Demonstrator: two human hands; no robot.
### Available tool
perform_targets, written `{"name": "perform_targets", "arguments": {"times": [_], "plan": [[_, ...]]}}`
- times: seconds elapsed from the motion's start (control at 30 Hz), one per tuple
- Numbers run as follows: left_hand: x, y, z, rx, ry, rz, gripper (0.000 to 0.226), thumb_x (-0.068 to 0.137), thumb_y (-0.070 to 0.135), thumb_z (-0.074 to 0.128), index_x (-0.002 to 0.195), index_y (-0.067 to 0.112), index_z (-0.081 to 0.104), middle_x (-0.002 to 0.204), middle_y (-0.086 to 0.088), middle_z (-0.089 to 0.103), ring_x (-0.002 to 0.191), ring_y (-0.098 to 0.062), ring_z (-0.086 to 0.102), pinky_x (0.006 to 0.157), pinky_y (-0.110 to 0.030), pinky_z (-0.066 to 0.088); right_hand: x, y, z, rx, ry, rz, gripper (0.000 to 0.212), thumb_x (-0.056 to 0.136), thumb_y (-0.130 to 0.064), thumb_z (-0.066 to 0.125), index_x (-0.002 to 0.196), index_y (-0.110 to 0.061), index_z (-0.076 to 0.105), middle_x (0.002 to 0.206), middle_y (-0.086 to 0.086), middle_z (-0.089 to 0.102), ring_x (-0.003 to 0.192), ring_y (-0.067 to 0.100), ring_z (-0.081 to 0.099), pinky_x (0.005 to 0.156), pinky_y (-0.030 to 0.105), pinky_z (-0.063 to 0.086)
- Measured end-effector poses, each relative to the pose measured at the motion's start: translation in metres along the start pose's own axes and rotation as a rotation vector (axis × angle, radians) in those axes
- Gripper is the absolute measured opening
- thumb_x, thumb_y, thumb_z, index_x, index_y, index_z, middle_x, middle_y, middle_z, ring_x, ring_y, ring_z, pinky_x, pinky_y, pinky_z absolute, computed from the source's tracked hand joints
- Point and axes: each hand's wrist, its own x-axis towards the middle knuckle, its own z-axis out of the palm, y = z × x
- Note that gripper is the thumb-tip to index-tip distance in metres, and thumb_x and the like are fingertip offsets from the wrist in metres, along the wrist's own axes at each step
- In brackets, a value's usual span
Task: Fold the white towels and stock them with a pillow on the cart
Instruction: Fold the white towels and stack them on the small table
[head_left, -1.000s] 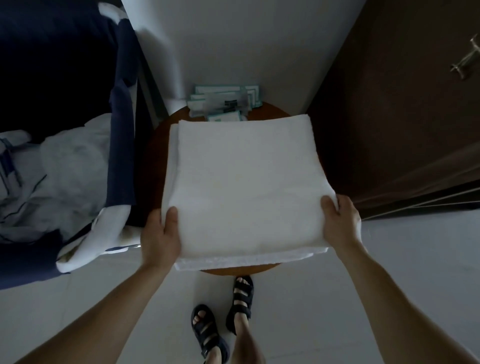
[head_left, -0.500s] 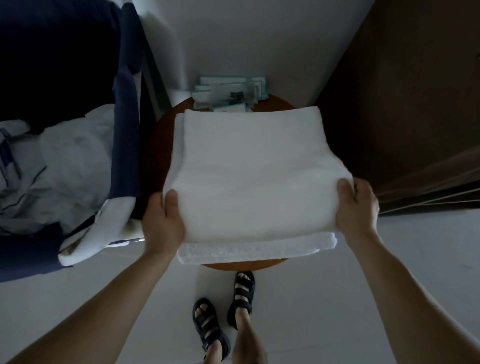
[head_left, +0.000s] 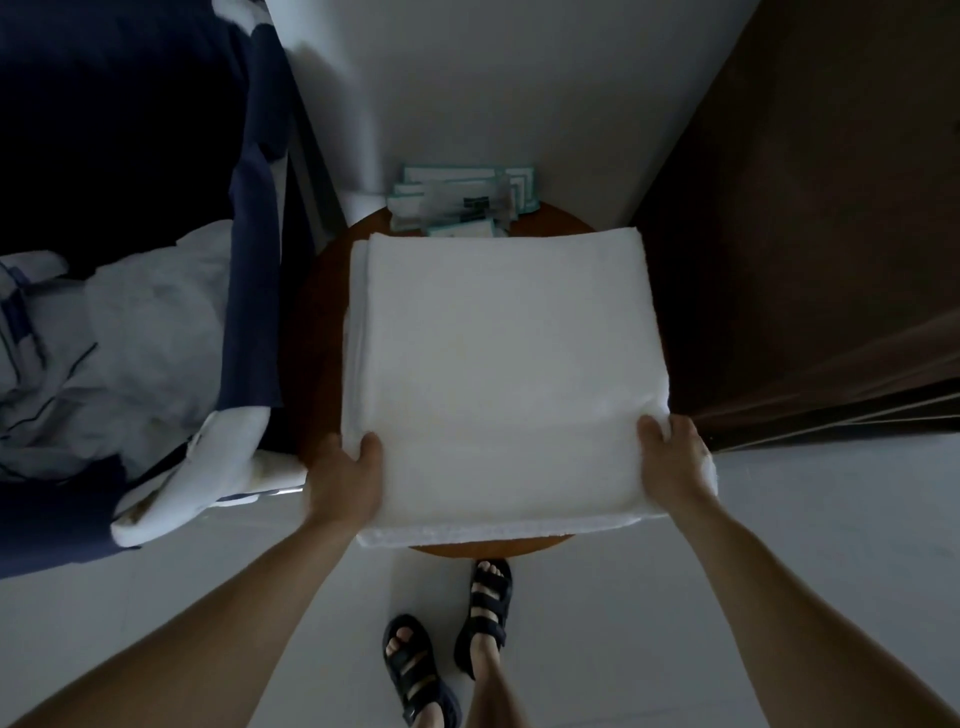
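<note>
our left hand (head_left: 344, 480) and right hand (head_left: 671, 462) grasp the near corners of a folded white towel stack (head_left: 506, 374) on the round worktop (head_left: 317, 332); folding looks done, stocking the cart remains.

Dim light falls on a white wall (head_left: 493, 78), pale floor (head_left: 779, 519), dark wooden door (head_left: 805, 234) and round brown table (head_left: 563, 221).

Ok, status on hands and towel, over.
Left hand and right hand grip the towel at its near corners. Folded, over the table. Packets just behind; nothing on it.
</note>
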Motion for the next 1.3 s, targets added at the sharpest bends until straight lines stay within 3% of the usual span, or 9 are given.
{"name": "perform_targets", "arguments": {"times": [0.2, 0.37, 0.6, 0.7, 0.77, 0.9, 1.03, 1.13, 1.3], "plan": [[0.037, 0.032, -0.011, -0.192, -0.087, -0.049, 0.073, 0.085, 0.062, 0.064, 0.134, 0.009, 0.053, 0.122, -0.008, 0.062, 0.100, -0.029, 0.059, 0.079, -0.034, 0.047, 0.039, -0.037, -0.020, 0.242, -0.143, 0.079, 0.066, 0.082, -0.060, 0.066, 0.125, -0.010, 0.062, 0.112, 0.007, 0.066, 0.098, 0.031, 0.064, 0.090, 0.044, 0.053], [0.069, 0.074, -0.006, -0.246, -0.075, -0.009, 0.089, 0.083, 0.061, 0.068, 0.147, 0.005, 0.041, 0.137, -0.012, 0.055, 0.116, -0.031, 0.056, 0.091, -0.039, 0.050, 0.069, -0.074, -0.016, 0.372, -0.157, 0.041, 0.070, 0.081, -0.057, 0.071, 0.132, -0.010, 0.059, 0.122, 0.007, 0.065, 0.107, 0.029, 0.064, 0.098, 0.044, 0.053], [0.077, 0.107, -0.008, -0.332, 0.035, 0.192, 0.034, 0.100, 0.044, 0.051, 0.125, 0.020, 0.053, 0.110, 0.007, 0.060, 0.093, -0.012, 0.057, 0.073, -0.026, 0.043, 0.087, -0.094, -0.017, 0.345, -0.025, -0.242, 0.034, 0.096, -0.044, 0.057, 0.114, -0.014, 0.056, 0.111, 0.004, 0.062, 0.099, 0.022, 0.062, 0.088, 0.035, 0.051], [0.062, 0.097, -0.005, -0.416, 0.132, 0.263, 0.026, 0.103, 0.043, 0.047, 0.124, 0.028, 0.049, 0.108, 0.014, 0.059, 0.095, -0.006, 0.058, 0.081, -0.025, 0.045, 0.079, -0.086, -0.014, 0.371, 0.092, -0.363, 0.021, 0.096, -0.044, 0.055, 0.106, -0.026, 0.052, 0.094, -0.011, 0.061, 0.080, 0.003, 0.059, 0.072, 0.020, 0.045], [0.061, 0.093, 0.001, -0.407, 0.162, 0.254, 0.035, 0.104, 0.041, 0.046, 0.131, 0.020, 0.048, 0.115, 0.007, 0.057, 0.101, -0.013, 0.056, 0.089, -0.031, 0.043, 0.081, -0.079, -0.006, 0.357, 0.101, -0.371, 0.017, 0.098, -0.040, 0.056, 0.106, -0.025, 0.053, 0.093, -0.008, 0.062, 0.085, 0.011, 0.060, 0.077, 0.025, 0.045], [0.078, 0.100, 0.008, -0.294, 0.109, 0.134, 0.039, 0.103, 0.039, 0.047, 0.131, 0.012, 0.046, 0.112, 0.000, 0.053, 0.096, -0.017, 0.053, 0.086, -0.031, 0.041, 0.094, -0.083, 0.004, 0.269, 0.023, -0.225, 0.040, 0.097, -0.045, 0.057, 0.120, -0.011, 0.056, 0.109, 0.005, 0.062, 0.102, 0.028, 0.061, 0.089, 0.036, 0.049], [0.082, 0.104, 0.002, -0.197, 0.124, 0.125, 0.053, 0.100, 0.033, 0.053, 0.144, 0.011, 0.035, 0.132, -0.005, 0.048, 0.123, -0.029, 0.050, 0.095, -0.037, 0.043, 0.088, -0.089, -0.001, 0.172, 0.007, -0.193, 0.055, 0.097, -0.049, 0.053, 0.137, -0.012, 0.046, 0.123, 0.005, 0.056, 0.116, 0.032, 0.057, 0.093, 0.039, 0.048], [0.059, 0.093, 0.006, 0.214, 0.240, 0.452, 0.075, 0.094, 0.039, 0.054, 0.155, 0.013, 0.020, 0.161, -0.013, 0.023, 0.146, -0.033, 0.024, 0.118, -0.049, 0.023, 0.056, -0.085, -0.004, -0.112, 0.141, -0.373, 0.070, 0.098, -0.050, 0.049, 0.153, -0.017, 0.025, 0.155, 0.009, 0.033, 0.141, 0.031, 0.034, 0.112, 0.048, 0.036], [0.010, 0.056, 0.044, 0.676, -0.090, 0.862, 0.074, 0.096, 0.065, 0.014, 0.159, 0.027, -0.001, 0.167, -0.003, -0.012, 0.150, -0.020, -0.022, 0.121, -0.046, -0.009, -0.006, -0.067, 0.021, -0.607, -0.046, -0.637, 0.073, 0.096, -0.065, 0.011, 0.158, -0.029, -0.003, 0.167, 0.000, -0.011, 0.153, 0.022, -0.014, 0.124, 0.049, -0.003]]}}
